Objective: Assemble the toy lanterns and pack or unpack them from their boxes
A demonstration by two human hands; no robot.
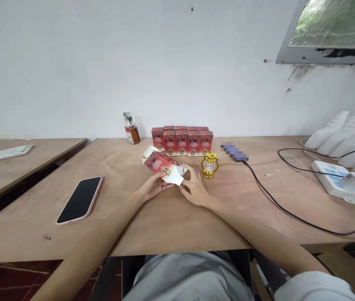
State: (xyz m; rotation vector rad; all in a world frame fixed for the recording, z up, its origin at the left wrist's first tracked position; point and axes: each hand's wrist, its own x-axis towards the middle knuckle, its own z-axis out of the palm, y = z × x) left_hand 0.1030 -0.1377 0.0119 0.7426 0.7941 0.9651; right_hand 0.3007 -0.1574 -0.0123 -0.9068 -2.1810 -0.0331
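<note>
Between my hands a red printed carton [160, 162] lies tilted, with white flaps standing out at both ends. My left hand [157, 186] grips its near side, thumb on the printed face and fingers underneath. At the near open end, my right hand [195, 187] has its fingers closed on a white flap. To the right of that hand stands a small gold lantern [209, 166] with a clear middle, not touched by either hand. Behind the carton, several closed red boxes [182, 142] of the same print stand upright in rows. The inside of the held carton is hidden.
A phone [79, 200] lies at the left, and a bottle of brown liquid [132, 130] stands by the wall. At the right are a blurred purple device [234, 152] on a black cable [271, 196], a power strip [342, 182] and several white objects [347, 133].
</note>
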